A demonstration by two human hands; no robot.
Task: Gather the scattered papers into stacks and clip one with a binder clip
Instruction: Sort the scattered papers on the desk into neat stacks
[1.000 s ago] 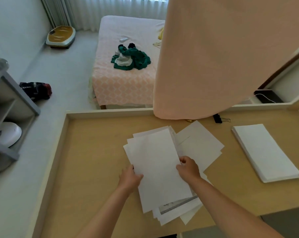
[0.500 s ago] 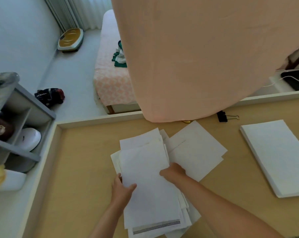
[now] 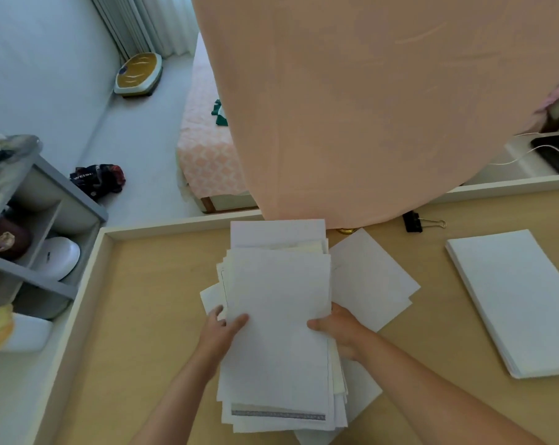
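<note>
I see a pale wooden table (image 3: pixel 143 300) with a raised white rim (image 3: pixel 175 224). My left hand (image 3: pixel 222 332) and right hand (image 3: pixel 339 332) each grasp a side edge of the pile (image 3: pixel 278 316), thumbs on the top sheet, the other fingers hidden beneath. The pile sits mid-table, its sheets uneven. Loose sheets (image 3: pixel 368 277) lie under it and fan out to the right. A squared stack (image 3: pixel 522 300) lies well apart on the right. The clip (image 3: pixel 413 221) rests by the far rim, between the pile and the stack. A pink cloth (image 3: pixel 368 107) hangs over the far edge. Beyond are a bed (image 3: pixel 204 149), a grey shelf (image 3: pixel 40 200) on the left, a dark bag (image 3: pixel 98 179) on the floor (image 3: pixel 133 155) and curtains (image 3: pixel 137 24).
</note>
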